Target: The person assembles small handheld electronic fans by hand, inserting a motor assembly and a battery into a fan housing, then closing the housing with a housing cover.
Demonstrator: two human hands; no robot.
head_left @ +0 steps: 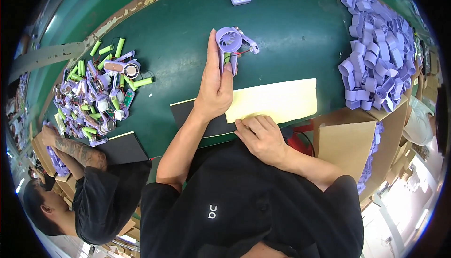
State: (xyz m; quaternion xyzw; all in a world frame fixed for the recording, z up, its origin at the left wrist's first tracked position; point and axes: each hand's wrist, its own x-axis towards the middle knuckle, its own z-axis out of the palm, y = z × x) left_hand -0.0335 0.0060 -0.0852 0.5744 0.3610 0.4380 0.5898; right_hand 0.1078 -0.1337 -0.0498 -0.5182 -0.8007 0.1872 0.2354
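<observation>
My left hand (214, 85) pinches the purple fan (229, 40), upper centre of frame, probably light but fragile-wired, so grab the handle (234, 63); right hand (261, 137) half-curled at the yellow sheet (277, 99), can't tell if gripping.

The person wears a loose black short-sleeved shirt (277, 201) of soft, matte fabric, creased in shallow folds across the front. A small white marking (213, 211) made of two rounded shapes sits on the chest. The wide black left sleeve (157, 204) and matching right sleeve (346, 201) leave both forearms bare. The left hand (215, 89) and right hand (264, 138) are ungloved.
</observation>
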